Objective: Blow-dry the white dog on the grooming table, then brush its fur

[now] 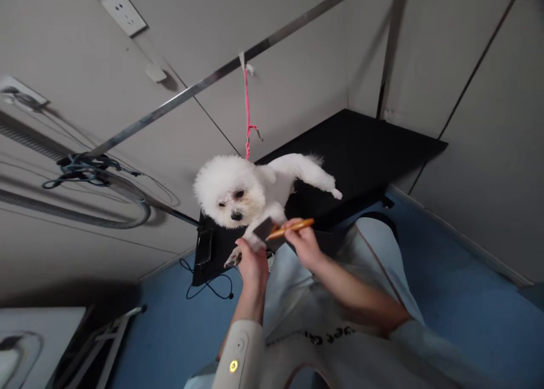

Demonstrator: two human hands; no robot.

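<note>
A fluffy white dog [229, 190] lies on a black grooming table [357, 145], its head toward the left end and a hind leg stretched to the right. My left hand [254, 264] is closed around the dog's front leg, just above the dark-marked paw [233, 257]. In my right hand [304, 244] is the orange handle of a slicker brush [293, 229]. The brush's grey flat head rests against that same front leg, close to my left hand; its pins are hidden. A pink grooming loop [247, 108] runs from an overhead bar down behind the dog's head.
The metal bar [187, 94] crosses above the table. Hoses and tied cables [89, 168] hang at the left. A black cord [208, 287] dangles off the table's left end. Near my left forearm is a white device [240, 352] with a yellow light. The floor [165, 321] is blue.
</note>
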